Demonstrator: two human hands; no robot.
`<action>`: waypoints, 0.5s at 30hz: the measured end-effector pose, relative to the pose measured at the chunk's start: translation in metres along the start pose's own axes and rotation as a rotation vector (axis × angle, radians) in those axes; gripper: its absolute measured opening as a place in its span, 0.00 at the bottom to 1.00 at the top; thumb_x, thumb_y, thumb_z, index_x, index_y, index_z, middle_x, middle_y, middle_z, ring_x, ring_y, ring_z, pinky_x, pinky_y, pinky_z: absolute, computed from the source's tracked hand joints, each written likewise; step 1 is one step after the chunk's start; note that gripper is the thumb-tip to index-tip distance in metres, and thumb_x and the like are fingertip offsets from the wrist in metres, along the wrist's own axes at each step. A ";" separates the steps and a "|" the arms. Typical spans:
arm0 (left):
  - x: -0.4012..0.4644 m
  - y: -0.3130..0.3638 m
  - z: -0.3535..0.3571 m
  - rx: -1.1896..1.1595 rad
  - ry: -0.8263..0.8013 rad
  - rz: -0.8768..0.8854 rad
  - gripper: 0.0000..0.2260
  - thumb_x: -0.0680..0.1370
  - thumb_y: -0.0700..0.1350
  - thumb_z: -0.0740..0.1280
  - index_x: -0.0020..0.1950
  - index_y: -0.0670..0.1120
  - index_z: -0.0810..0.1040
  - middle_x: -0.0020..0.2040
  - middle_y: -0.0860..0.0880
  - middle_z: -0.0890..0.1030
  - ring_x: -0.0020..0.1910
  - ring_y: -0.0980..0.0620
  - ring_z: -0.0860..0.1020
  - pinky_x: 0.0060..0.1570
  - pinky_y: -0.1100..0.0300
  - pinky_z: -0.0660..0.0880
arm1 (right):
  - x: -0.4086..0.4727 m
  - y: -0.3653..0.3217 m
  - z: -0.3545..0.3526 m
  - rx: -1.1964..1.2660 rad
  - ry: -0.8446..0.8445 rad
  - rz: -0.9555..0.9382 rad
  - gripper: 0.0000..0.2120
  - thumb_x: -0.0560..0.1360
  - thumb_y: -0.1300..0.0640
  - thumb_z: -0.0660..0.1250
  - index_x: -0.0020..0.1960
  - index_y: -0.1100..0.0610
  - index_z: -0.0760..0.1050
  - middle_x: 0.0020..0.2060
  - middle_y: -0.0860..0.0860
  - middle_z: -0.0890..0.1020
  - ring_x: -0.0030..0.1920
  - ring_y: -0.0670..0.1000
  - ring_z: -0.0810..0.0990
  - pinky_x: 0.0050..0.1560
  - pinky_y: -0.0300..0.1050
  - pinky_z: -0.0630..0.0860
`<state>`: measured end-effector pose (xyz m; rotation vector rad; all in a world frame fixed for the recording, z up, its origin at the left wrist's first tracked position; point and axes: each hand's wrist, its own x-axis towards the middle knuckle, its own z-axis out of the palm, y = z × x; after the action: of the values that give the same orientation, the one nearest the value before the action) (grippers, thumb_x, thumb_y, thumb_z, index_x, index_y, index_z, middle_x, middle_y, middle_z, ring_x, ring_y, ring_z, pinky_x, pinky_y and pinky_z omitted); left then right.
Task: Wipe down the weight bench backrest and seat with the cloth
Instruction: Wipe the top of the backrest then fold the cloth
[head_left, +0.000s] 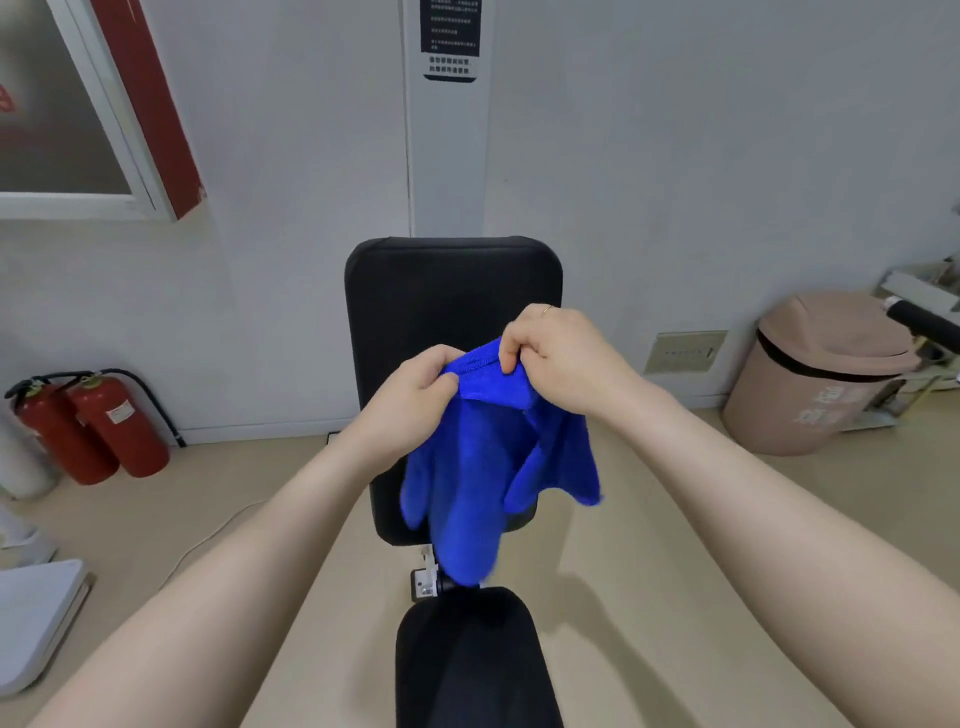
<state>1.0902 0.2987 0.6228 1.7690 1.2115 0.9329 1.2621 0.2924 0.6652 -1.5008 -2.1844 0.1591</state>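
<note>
holding the cloth (493, 467) up by its top edge w/ both hands: your left hand (415, 395) has fingers curled round one end of that edge, your right hand (561, 358) pinches the other end, thumb and fingers closed on the fabric. the rest hangs loose below both hands, bunched, not flat. backrest (452, 291) sits just beyond your hands, seat (467, 665) below them, nearer you; cloth touches neither yet, as far as i can tell. risks: the hanging tail could snag on the bracket (428, 577) between the pads when you lower it. wiping w/ it bunched likely leaves strips missed, esp. backrest edges. two-corner pinch is weak, so pressing may pull it free.
</note>
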 end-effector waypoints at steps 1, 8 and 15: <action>-0.001 -0.001 -0.003 -0.010 0.012 -0.015 0.14 0.77 0.39 0.55 0.46 0.54 0.77 0.45 0.54 0.81 0.46 0.53 0.78 0.53 0.50 0.75 | -0.005 -0.001 -0.001 -0.065 -0.053 -0.021 0.07 0.73 0.60 0.59 0.41 0.52 0.75 0.44 0.46 0.72 0.44 0.49 0.71 0.42 0.44 0.69; -0.019 -0.008 -0.032 0.282 -0.182 0.131 0.17 0.71 0.49 0.71 0.57 0.53 0.71 0.46 0.56 0.79 0.45 0.57 0.78 0.45 0.66 0.73 | -0.013 -0.020 0.011 -0.539 -0.055 -0.219 0.14 0.73 0.42 0.62 0.48 0.51 0.64 0.43 0.47 0.64 0.42 0.51 0.70 0.31 0.43 0.58; -0.041 -0.053 -0.077 0.427 -0.126 0.037 0.13 0.76 0.45 0.66 0.60 0.51 0.70 0.43 0.58 0.74 0.41 0.59 0.74 0.38 0.75 0.68 | 0.016 -0.040 0.021 -0.040 -0.533 -0.081 0.12 0.80 0.52 0.53 0.48 0.55 0.74 0.46 0.49 0.73 0.47 0.49 0.73 0.47 0.42 0.68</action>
<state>0.9911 0.2876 0.6018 2.1527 1.3719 0.5985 1.2139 0.2945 0.6665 -1.5150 -2.6668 0.5454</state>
